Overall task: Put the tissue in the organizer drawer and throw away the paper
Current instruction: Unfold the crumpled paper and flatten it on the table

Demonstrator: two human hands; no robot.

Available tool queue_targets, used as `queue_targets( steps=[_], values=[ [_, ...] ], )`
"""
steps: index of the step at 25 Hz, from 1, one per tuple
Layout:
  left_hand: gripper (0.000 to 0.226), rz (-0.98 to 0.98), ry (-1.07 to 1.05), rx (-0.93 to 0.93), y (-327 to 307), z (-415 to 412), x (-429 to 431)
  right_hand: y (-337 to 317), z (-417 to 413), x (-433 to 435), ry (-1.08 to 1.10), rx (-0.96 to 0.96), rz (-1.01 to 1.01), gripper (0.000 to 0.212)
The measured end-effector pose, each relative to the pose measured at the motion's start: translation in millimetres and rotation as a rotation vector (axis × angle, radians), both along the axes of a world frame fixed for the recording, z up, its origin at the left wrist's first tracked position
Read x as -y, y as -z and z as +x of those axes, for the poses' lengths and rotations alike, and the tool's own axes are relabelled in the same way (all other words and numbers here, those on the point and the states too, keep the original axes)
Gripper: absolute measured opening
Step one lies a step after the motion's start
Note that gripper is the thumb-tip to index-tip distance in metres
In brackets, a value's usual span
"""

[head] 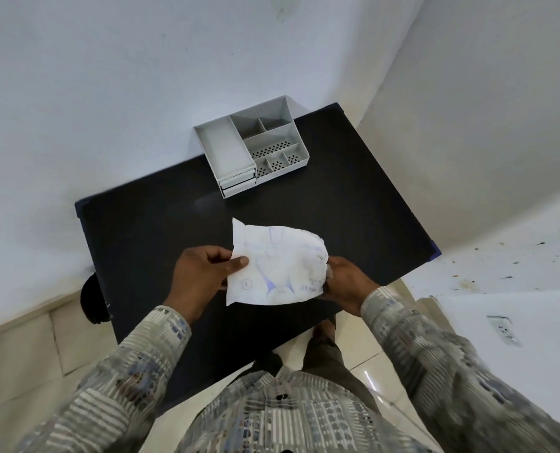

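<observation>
A person standing at a dark worktop [161, 223] holds a crumpled white paper [277, 266] with faint blue print between both hands, raised just above the near part of the surface. The left hand [203, 273] pinches the sheet's left edge, thumb on top; the right hand [344, 284] grips the right edge, its fingers largely hidden behind the paper. At the far side of the worktop, against the wall, sits a pale grey organizer [252, 145] with open compartments on top, some with perforated floors, and two small drawers [237, 183] stacked at its near-left corner, both apparently shut. Whether the tissue is wrapped inside the sheet cannot be told; no separate tissue is visible, nor is any bin. The paper looks light and limp, creased enough to hold a loose shape yet easy to tear, so a grip at opposite edges, as here, seems the sensible way to open it or ball it up. A tissue would be softer still and likely to snag or rip, and is best lifted with a gentle pinch near its middle. A drawer would probably need one hand free to pull it open.
</observation>
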State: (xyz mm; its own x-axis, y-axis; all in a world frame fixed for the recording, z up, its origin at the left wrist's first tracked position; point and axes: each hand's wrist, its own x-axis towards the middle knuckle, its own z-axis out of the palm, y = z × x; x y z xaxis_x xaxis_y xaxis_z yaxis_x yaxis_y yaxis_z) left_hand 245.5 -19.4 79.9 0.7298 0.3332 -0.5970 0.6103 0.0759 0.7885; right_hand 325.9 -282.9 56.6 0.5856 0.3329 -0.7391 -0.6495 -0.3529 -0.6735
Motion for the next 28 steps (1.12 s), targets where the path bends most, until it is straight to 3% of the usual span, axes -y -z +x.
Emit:
queue_targets(
  steps=[3, 7, 9, 11, 13, 15, 17, 18, 22, 25, 28],
  values=[
    [0.017, -0.161, -0.033, 0.0, 6, -5, -8, 39, -4, -11, 0.013, -0.1, -0.047, 0.018],
    [0.011, -0.004, 0.007, -0.076, 38, -17, -17, 76, -16, -26, 0.226, -0.281, 0.017, 0.016],
    [0.013, 0.148, 0.053, -0.149, 62, -25, -24, 98, -17, -33, 0.24, -0.287, -0.026, 0.021],
    [0.018, 0.401, 0.12, -0.268, 87, -37, -33, 115, -15, -39, 0.184, -0.193, -0.2, 0.024],
    [0.05, 0.735, 0.274, -0.33, 106, -49, -32, 122, -11, -47, 0.07, -0.173, -0.29, 0.029],
    [0.087, 0.919, 0.493, -0.193, 124, -57, -21, 125, -7, -57, -0.012, -0.185, -0.311, 0.034],
    [0.094, 0.9, 0.698, -0.039, 137, -56, -5, 127, -4, -66, -0.152, -0.088, -0.396, 0.043],
    [0.095, 0.844, 0.755, -0.052, 147, -54, 1, 128, -1, -69, -0.228, -0.038, -0.446, 0.048],
    [0.107, 0.832, 0.817, -0.28, 174, -45, 18, 134, 7, -66, -0.28, 0.064, -0.53, 0.046],
    [0.125, 0.844, 0.866, -0.314, 177, -44, 26, 133, 3, -65, -0.268, 0.148, -0.55, 0.039],
    [0.13, 0.87, 0.884, -0.379, 178, -47, 24, 136, 3, -62, -0.188, 0.099, -0.518, 0.035]
  ],
)
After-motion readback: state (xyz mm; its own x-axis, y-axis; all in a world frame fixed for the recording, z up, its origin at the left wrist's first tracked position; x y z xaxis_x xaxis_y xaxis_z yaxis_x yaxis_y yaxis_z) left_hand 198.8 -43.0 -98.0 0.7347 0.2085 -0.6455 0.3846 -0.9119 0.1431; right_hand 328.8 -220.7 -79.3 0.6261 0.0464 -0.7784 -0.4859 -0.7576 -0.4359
